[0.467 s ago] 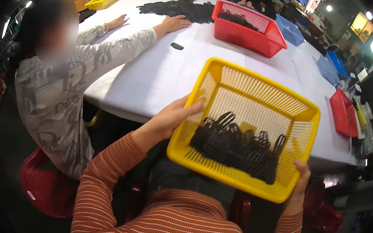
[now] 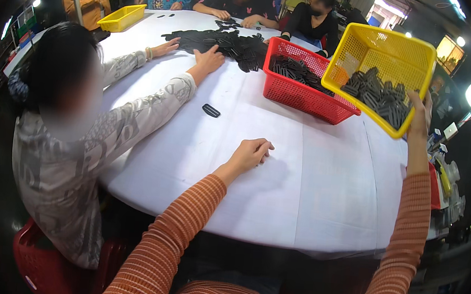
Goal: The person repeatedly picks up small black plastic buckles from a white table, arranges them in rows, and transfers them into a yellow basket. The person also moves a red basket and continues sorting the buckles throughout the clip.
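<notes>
My right hand (image 2: 419, 115) grips the near right rim of a yellow plastic basket (image 2: 392, 49), raised and tilted at the right. Black plastic strap buckles (image 2: 379, 99) lie heaped in its lower part. The basket's left corner overlaps the right end of a red basket (image 2: 301, 97); whether they touch I cannot tell. More black buckles (image 2: 295, 69) are in the red one. Over the near middle of the white table, my left hand (image 2: 250, 155) has its fingers curled, with nothing visible in them. One loose buckle (image 2: 211, 111) lies beyond it to the left.
A large heap of black buckles (image 2: 222, 46) spreads across the far white tabletop (image 2: 258, 205). At my left, a person in a grey patterned top (image 2: 137, 116) reaches to it with both hands. Other people are along the far side. Another yellow basket (image 2: 121, 19) sits far left.
The yellow basket has gone from in front of me, up and right to beside the red basket. My left hand has let go of it and is over the table.
</notes>
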Demonstrator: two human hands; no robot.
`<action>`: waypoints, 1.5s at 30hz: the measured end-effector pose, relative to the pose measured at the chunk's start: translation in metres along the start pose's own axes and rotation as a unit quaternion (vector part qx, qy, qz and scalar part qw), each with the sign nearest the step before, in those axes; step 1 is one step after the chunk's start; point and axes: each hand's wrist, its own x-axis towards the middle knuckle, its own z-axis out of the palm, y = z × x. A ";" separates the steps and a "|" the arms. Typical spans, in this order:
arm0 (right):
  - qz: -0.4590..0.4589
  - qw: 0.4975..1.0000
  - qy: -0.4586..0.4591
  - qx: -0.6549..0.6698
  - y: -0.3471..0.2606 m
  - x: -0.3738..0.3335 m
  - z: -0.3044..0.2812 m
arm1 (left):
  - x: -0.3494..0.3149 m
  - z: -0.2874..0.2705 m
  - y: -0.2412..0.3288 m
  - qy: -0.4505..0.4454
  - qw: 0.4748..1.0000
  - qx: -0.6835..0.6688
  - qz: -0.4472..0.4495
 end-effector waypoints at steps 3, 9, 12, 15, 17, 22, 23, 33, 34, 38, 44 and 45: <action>-0.085 0.986 0.023 -0.142 0.039 0.069 0.036 | 0.009 0.000 0.004 -0.044 0.998 -0.045 -0.019; -0.289 0.894 -0.036 -0.339 0.059 0.061 0.111 | 0.012 -0.008 0.007 -0.067 0.995 -0.040 -0.055; -0.369 0.832 -0.055 -0.411 0.065 0.047 0.125 | 0.018 -0.007 0.003 -0.062 0.996 -0.025 -0.051; -0.466 0.769 -0.076 -0.430 0.059 0.029 0.123 | 0.029 -0.005 0.000 -0.070 0.996 -0.014 -0.048; -0.495 0.757 -0.064 -0.422 0.056 0.027 0.106 | 0.039 0.000 -0.001 -0.077 0.996 -0.010 -0.036; -0.346 0.918 -0.025 -0.193 0.067 0.001 0.033 | 0.065 -0.015 -0.018 -0.069 0.997 0.004 -0.027; -0.180 0.978 0.003 -0.109 0.075 -0.012 0.003 | 0.072 -0.017 -0.020 -0.069 0.997 0.003 -0.031; 0.455 0.878 0.104 0.105 0.235 -0.155 -0.200 | 0.144 -0.021 -0.028 -0.096 0.988 0.024 -0.120; 0.467 0.875 0.104 0.078 0.248 -0.157 -0.206 | 0.149 -0.026 -0.027 -0.125 0.984 0.035 -0.122; 0.105 0.789 0.031 -0.605 0.257 -0.118 -0.189 | 0.171 -0.044 -0.028 -0.214 0.969 0.084 -0.088; -0.178 0.813 -0.105 -0.545 0.161 -0.026 0.094 | 0.164 -0.033 -0.044 -0.198 0.972 0.108 0.062; -0.187 0.836 -0.160 -0.490 0.162 -0.027 0.151 | 0.160 -0.036 -0.048 -0.186 0.974 0.108 0.075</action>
